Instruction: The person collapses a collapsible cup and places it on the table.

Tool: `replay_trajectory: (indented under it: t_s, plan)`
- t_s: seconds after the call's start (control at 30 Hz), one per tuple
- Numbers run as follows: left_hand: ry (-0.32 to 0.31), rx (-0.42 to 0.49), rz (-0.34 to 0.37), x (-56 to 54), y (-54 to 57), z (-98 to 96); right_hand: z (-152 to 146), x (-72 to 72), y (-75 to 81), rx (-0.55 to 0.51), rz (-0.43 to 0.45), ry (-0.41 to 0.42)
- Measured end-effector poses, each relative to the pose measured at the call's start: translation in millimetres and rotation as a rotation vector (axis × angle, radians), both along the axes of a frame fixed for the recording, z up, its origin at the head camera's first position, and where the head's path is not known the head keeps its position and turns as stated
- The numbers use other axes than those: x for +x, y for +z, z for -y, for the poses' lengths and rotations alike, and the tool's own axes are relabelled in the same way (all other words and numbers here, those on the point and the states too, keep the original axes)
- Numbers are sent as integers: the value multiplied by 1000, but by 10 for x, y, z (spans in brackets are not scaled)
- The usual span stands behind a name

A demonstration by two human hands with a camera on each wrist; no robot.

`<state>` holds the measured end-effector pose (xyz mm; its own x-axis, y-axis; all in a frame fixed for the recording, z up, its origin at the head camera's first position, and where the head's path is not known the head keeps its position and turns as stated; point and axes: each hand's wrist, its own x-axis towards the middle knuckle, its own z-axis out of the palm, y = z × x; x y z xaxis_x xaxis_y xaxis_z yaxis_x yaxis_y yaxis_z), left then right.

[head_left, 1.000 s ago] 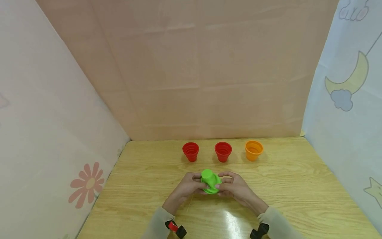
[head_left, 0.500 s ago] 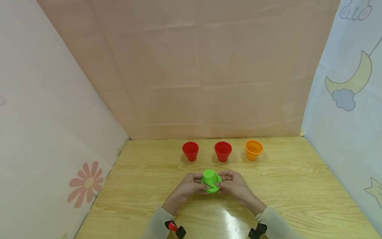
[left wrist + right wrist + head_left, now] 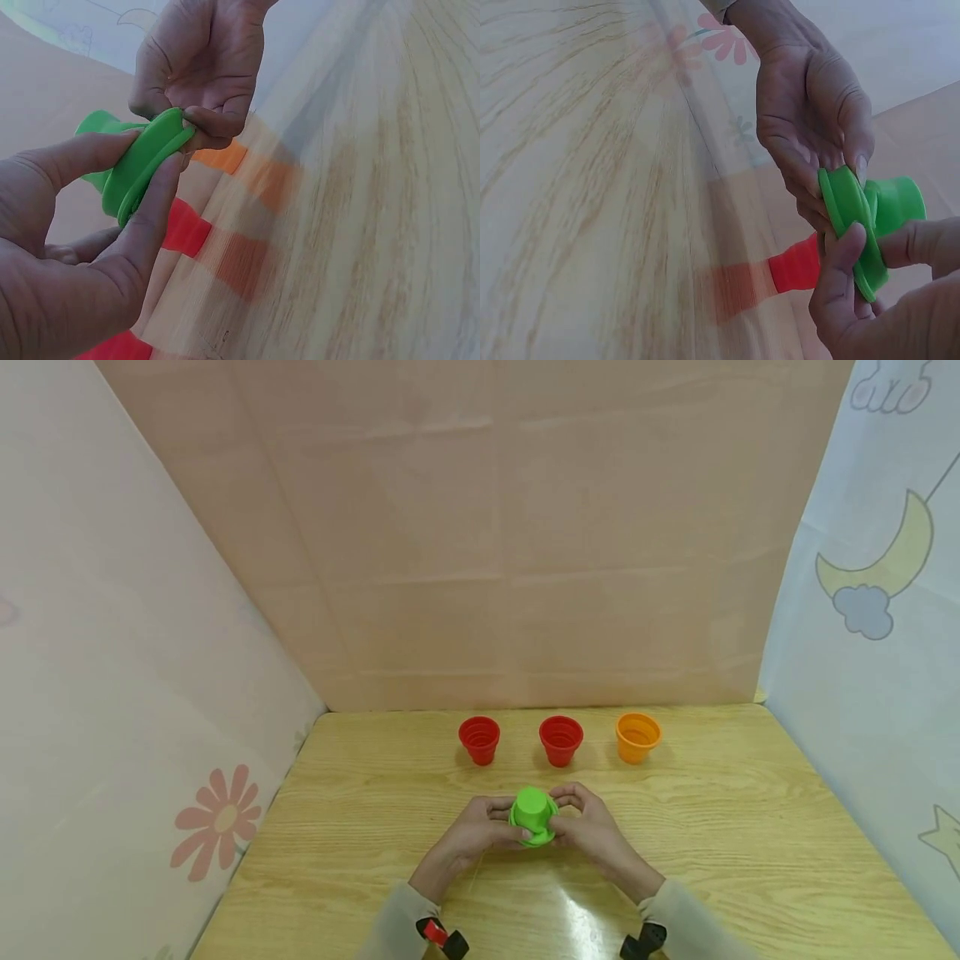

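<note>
Flower print [image 3: 217, 818]: on the pale left wall [image 3: 135, 635], well apart from the work I follow from my remote seat.
Surface [image 3: 337, 843]: wood-grained; I see it running beneath everything I describe here.
Left hand [image 3: 476, 828]: pinches the rim side of a green cup [image 3: 532, 810], thumb on one face and fingers on the other.
Left red cup [image 3: 478, 741]: upright, mouth up, behind the left hand; I read it as fully opened out.
Green cup, position: between the hands and lifted clear of the surface, small base upward, wide rim down.
Green cup, progress: its wall is partly doubled over near the rim, so I judge it half worked; whether it is being folded or drawn out, I cannot tell.
Middle red cup [image 3: 561, 741]: upright behind the green one, also opened out, by my reading.
Right hand [image 3: 588, 828]: pinches the opposite side, thumb pressed into the green wall between base and rim.
Orange cup [image 3: 637, 737]: upright at the row's right end, opened out and untouched.
Tally: I count three cups standing at full shape; only the green one looks unfinished to me.
</note>
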<state>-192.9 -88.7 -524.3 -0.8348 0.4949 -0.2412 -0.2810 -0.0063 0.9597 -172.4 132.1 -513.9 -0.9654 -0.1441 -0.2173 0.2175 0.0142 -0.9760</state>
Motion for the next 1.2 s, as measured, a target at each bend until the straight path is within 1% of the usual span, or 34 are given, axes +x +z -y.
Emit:
replay_trajectory:
  t_s: [0.13,0.23,0.33,0.43,0.53,0.67,0.8,0.83,0.97,1.07,1.2]
  plan:
    - [-17,22,2,-9,11,9,-12,-4,-12,-27,4,-3]
    - [-28,33,5,-20,10,20,-41,-14,-21,-47,11,21]
    - [-26,50,13,-33,3,32,-88,-28,-30,-94,23,82]
    - [-25,68,24,-42,-5,42,-152,-39,-51,-165,44,159]
    - [-37,76,26,-44,-12,51,-216,-45,-77,-236,67,227]
    - [-52,98,22,-48,-28,74,-269,-55,-105,-319,95,272]
    - [-56,118,20,-57,-52,101,-286,-73,-111,-367,129,279]
    - [-57,120,29,-60,-57,105,-286,-75,-110,-374,136,278]
    - [-57,119,43,-58,-63,114,-282,-76,-114,-390,157,279]
    - [-58,123,41,-45,-54,121,-274,-63,-118,-398,165,275]
    - [-63,153,52,-30,-43,138,-259,-44,-114,-399,168,248]
